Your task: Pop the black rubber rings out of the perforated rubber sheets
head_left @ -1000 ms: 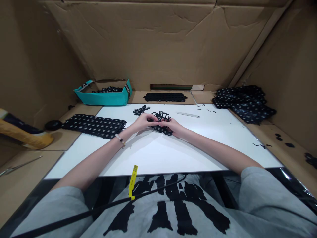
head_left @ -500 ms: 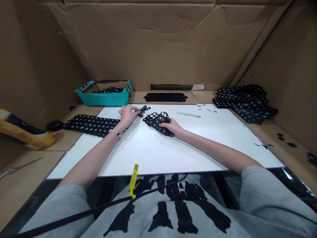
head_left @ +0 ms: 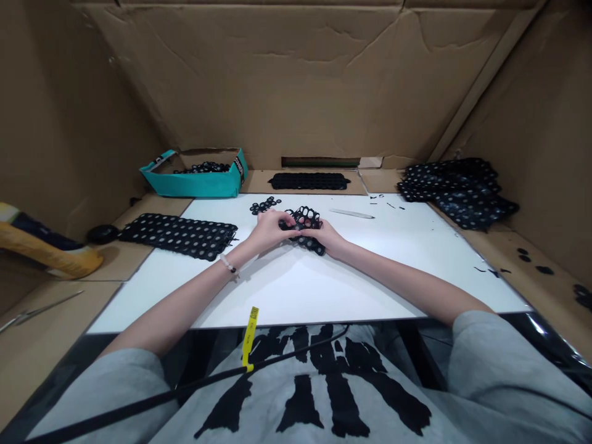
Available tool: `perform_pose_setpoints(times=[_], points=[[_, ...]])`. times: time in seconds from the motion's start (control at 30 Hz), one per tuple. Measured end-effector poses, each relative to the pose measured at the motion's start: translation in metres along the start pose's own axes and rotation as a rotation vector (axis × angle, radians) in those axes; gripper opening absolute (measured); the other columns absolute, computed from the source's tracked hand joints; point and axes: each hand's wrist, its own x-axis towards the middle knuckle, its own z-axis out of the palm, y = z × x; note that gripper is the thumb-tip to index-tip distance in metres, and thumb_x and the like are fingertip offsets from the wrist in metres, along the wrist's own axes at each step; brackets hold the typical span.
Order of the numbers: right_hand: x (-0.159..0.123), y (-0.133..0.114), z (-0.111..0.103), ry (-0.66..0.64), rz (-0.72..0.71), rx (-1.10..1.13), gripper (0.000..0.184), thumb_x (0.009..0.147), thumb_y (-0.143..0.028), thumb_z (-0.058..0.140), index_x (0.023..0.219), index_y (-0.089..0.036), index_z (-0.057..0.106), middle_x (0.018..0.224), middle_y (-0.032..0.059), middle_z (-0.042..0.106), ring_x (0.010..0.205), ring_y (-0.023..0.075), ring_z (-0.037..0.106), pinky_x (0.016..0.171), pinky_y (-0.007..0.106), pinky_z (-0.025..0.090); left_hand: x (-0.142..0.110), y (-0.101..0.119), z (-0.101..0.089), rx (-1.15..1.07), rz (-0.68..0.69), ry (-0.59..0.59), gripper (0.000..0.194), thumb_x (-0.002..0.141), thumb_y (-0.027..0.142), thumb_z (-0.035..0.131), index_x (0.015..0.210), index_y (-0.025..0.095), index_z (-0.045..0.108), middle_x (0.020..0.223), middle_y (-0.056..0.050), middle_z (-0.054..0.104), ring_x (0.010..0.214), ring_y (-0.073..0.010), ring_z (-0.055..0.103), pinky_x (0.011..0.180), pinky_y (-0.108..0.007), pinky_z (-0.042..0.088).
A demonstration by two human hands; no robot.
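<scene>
Above the middle of the white board point(head_left: 287, 290), both hands meet at a black perforated sheet point(head_left: 311, 243). My right hand point(head_left: 330, 237) is closed on its right side, thumb on top. From the left, my left hand point(head_left: 272, 231) reaches its sheet, fingers curled and thumb laid along the near part. Black loops of the sheet's open web stand up behind the fingers. Whether the left fingers also pinch a small ring is hidden. Just beyond the left hand lies a small pile of black rings point(head_left: 265, 205).
A flat perforated sheet point(head_left: 180, 235) lies left, another strip point(head_left: 309, 180) at the back. Black sheets point(head_left: 457, 188) are heaped right. A teal box point(head_left: 198, 184) holds black rings. A pen-like tool point(head_left: 351, 214), tweezers point(head_left: 39, 310), a yellow bottle point(head_left: 50, 243) and black scraps point(head_left: 493, 272) lie around.
My left hand has moved right, from the pile of rings to the perforated sheet in my right hand. The right hand has stayed nearly in place.
</scene>
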Motion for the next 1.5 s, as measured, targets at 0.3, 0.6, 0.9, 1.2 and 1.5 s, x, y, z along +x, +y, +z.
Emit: perform_pose_setpoints(times=[0.3,0.6,0.9,1.2,1.5], points=[[-0.002,-0.002,-0.001,0.008,0.028,-0.064,0.035,0.058,-0.036,0.083,0.083,-0.015,0.068,0.084,0.0026,0.073,0.082,0.0168,0.064,0.08,0.029,0.046,0.0,-0.003,0.002,-0.173,-0.055,-0.04,0.037,0.067,0.052,0.076,0.08,0.018,0.076,0.081,-0.005,0.074,0.08,-0.0224,0.064,0.077,-0.032,0.046],[0.001,-0.004,-0.001,0.029,0.099,-0.099,0.035,0.052,-0.032,0.086,0.076,-0.016,0.067,0.075,0.0009,0.07,0.074,0.0162,0.062,0.074,0.03,0.047,0.011,-0.039,-0.002,-0.57,-0.371,0.066,0.042,0.06,0.053,0.08,0.08,0.016,0.079,0.084,-0.009,0.076,0.077,-0.0232,0.065,0.069,-0.032,0.049],[-0.002,-0.01,0.002,0.062,0.15,-0.11,0.025,0.059,-0.029,0.075,0.065,-0.019,0.054,0.064,-0.0033,0.062,0.069,0.016,0.058,0.067,0.028,0.045,0.017,-0.08,-0.021,0.17,-0.372,0.32,0.032,0.083,0.037,0.062,0.109,0.025,0.077,0.123,-0.012,0.066,0.119,-0.0407,0.041,0.094,-0.05,0.032],[0.001,-0.004,0.002,0.073,0.024,-0.009,0.03,0.053,-0.02,0.075,0.079,-0.018,0.061,0.076,-0.0028,0.065,0.079,0.0159,0.059,0.083,0.03,0.046,0.002,-0.01,0.004,-0.054,-0.029,-0.013,0.031,0.075,0.048,0.07,0.091,0.022,0.076,0.093,-0.006,0.075,0.097,-0.0281,0.058,0.09,-0.04,0.039],[0.006,0.002,0.001,0.096,0.077,-0.068,0.024,0.056,-0.012,0.068,0.074,-0.019,0.054,0.077,-0.0012,0.067,0.078,0.0175,0.062,0.085,0.036,0.05,0.011,-0.031,0.005,-0.407,-0.273,0.147,0.024,0.071,0.036,0.07,0.083,0.016,0.078,0.09,-0.008,0.077,0.086,-0.0252,0.067,0.08,-0.034,0.049]])
